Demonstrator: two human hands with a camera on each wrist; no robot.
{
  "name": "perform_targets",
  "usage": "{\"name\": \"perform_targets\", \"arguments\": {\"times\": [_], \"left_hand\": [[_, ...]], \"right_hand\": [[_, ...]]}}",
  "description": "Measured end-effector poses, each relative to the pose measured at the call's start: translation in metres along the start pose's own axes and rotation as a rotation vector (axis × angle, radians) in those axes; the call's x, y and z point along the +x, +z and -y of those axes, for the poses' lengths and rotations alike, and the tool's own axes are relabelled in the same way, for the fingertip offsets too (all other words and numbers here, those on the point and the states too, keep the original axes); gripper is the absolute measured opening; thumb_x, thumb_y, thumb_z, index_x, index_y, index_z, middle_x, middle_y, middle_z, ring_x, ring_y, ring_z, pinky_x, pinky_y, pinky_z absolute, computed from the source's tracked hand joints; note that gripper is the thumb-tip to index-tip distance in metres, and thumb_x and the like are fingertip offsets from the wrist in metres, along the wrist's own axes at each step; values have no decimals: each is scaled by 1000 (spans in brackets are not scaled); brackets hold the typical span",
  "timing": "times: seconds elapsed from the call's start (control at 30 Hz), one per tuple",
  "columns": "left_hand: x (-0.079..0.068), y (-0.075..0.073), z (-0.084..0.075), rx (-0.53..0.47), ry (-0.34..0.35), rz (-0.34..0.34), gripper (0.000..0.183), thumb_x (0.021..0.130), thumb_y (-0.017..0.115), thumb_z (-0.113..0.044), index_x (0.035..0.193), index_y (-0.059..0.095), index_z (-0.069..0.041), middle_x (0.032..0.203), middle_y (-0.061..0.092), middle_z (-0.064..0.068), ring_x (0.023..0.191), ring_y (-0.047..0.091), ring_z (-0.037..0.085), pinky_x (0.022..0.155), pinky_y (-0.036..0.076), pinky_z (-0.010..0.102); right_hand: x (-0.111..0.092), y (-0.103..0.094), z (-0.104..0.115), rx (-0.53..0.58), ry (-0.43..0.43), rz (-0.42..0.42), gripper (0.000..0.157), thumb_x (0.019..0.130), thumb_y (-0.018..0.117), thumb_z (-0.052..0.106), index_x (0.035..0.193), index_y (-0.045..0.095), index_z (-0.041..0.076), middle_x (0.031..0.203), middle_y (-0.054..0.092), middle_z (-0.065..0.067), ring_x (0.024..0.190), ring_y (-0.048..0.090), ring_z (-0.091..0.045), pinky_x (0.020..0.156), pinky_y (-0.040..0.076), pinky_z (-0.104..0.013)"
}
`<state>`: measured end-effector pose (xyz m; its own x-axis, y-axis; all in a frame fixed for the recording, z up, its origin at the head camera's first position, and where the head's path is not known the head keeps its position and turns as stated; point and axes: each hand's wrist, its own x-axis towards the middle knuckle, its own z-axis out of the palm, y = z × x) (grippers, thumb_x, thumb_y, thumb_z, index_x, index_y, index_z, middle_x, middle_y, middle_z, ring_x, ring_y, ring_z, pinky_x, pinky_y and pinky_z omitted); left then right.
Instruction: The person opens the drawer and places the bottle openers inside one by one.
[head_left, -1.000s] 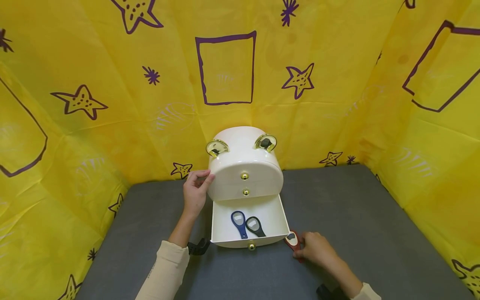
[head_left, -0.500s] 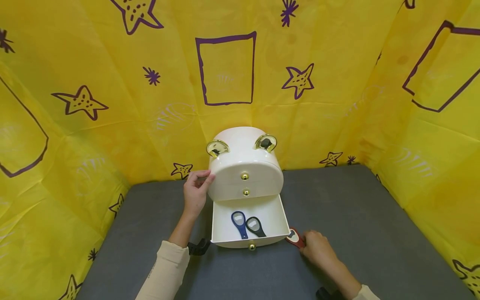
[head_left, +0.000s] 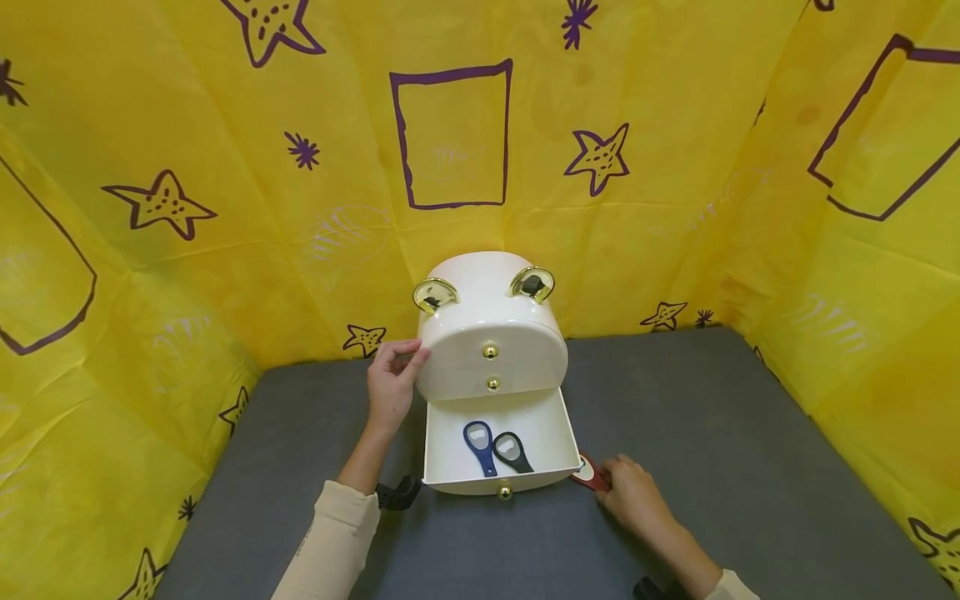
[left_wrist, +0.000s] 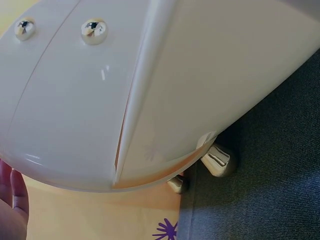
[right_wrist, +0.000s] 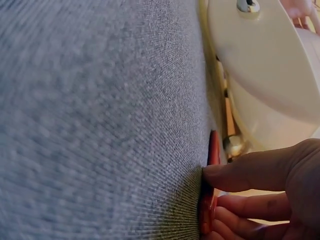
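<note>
A white drawer box [head_left: 491, 317] with gold ears stands at the centre of the head view. Its bottom drawer [head_left: 536, 417] is pulled out, and a blue bottle opener [head_left: 480, 450] and a black bottle opener [head_left: 512, 451] lie inside. My left hand [head_left: 392, 379] touches the box's left side with its fingertips. Beside the drawer's front right corner, my right hand [head_left: 637, 496] pinches a red bottle opener [head_left: 596, 477] by its handle, close over the grey cloth. The drawer corner hides part of its head. In the right wrist view the thumb [right_wrist: 240, 172] presses on the red opener.
Grey cloth [head_left: 712, 417] covers the table. Yellow printed fabric [head_left: 337, 167] surrounds it at the back and sides. Two shut upper drawers with gold knobs [head_left: 491, 352] sit above the open one. Short gold feet [left_wrist: 218, 159] hold the box off the cloth.
My right hand has shifted slightly up and turned the red bottle opener, whose head now points more to the left, partly behind the drawer corner. The left hand and box stay put.
</note>
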<state>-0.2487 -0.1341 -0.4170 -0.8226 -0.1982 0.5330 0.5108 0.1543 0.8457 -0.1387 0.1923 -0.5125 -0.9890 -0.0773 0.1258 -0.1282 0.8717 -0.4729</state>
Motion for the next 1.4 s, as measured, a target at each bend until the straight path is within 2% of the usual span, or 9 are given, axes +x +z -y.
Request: {"name": "perform_targets", "arguments": {"times": [0.17, 0.4, 0.57, 0.73, 0.8, 0.97, 1.2, 1.3, 1.4], "left_hand": [[4, 0, 17, -17, -8, -8, 18, 83, 71, 6, 99, 66, 12, 96, 61, -2, 91, 53, 7, 73, 50, 11], [3, 0, 20, -17, -3, -6, 18, 83, 72, 5, 100, 66, 11, 98, 60, 9, 89, 52, 4, 72, 50, 10], [2, 0, 17, -23, -2, -8, 19, 82, 70, 9, 100, 65, 14, 97, 60, 5, 91, 54, 19, 72, 50, 10], [-1, 0, -4, -10, -8, 8, 20, 84, 70, 6, 100, 64, 16, 98, 59, 12, 91, 54, 30, 73, 51, 11], [-2, 0, -10, -7, -2, 12, 20, 84, 70, 6, 100, 64, 16, 98, 59, 18, 90, 54, 24, 73, 51, 11], [-3, 0, -12, -8, 0, 15, 19, 84, 69, 6, 100, 64, 16, 98, 58, 20, 89, 54, 13, 73, 51, 12], [-2, 0, -11, 4, -7, 19, 20, 84, 69, 6, 100, 64, 16, 100, 57, 27, 89, 52, 9, 73, 51, 13], [-1, 0, -4, 9, 1, 15, 19, 84, 69, 8, 100, 64, 16, 101, 56, 29, 89, 52, 7, 72, 51, 12], [0, 0, 9, 5, 0, 5, 19, 83, 69, 9, 101, 64, 15, 100, 58, 24, 89, 52, 6, 72, 51, 12]], "right_hand": [[2, 0, -1, 21, 5, -13, 16, 65, 77, 0, 77, 68, 4, 67, 51, -1, 62, 45, -14, 54, 36, -30], [2, 0, -7, 77, 33, -9, 21, 61, 77, 0, 79, 69, 4, 67, 55, 1, 62, 48, -11, 56, 39, -26], [4, -2, -13, 132, 61, -15, 21, 61, 76, 0, 82, 71, 2, 68, 57, 1, 64, 49, -11, 57, 39, -24], [5, -6, -16, 148, 85, -6, 24, 63, 78, 3, 86, 72, 0, 70, 59, 1, 66, 50, -11, 59, 39, -24], [5, -8, -17, 153, 91, -2, 24, 64, 78, 3, 87, 72, 0, 70, 59, 1, 67, 51, -11, 59, 40, -24], [7, -11, -19, 167, 99, -12, 24, 65, 77, 3, 87, 71, -2, 70, 60, 0, 66, 51, -11, 58, 41, -23], [9, -18, -21, 191, 109, -36, 22, 66, 79, 3, 86, 72, -2, 70, 62, -2, 65, 53, -10, 58, 42, -22], [11, -21, -22, 205, 112, -45, 22, 67, 79, 3, 87, 72, -2, 70, 63, -2, 65, 53, -8, 58, 43, -21], [12, -25, -22, 213, 116, -55, 22, 68, 78, 3, 88, 72, -2, 71, 64, -3, 65, 53, -7, 58, 44, -20]]}}
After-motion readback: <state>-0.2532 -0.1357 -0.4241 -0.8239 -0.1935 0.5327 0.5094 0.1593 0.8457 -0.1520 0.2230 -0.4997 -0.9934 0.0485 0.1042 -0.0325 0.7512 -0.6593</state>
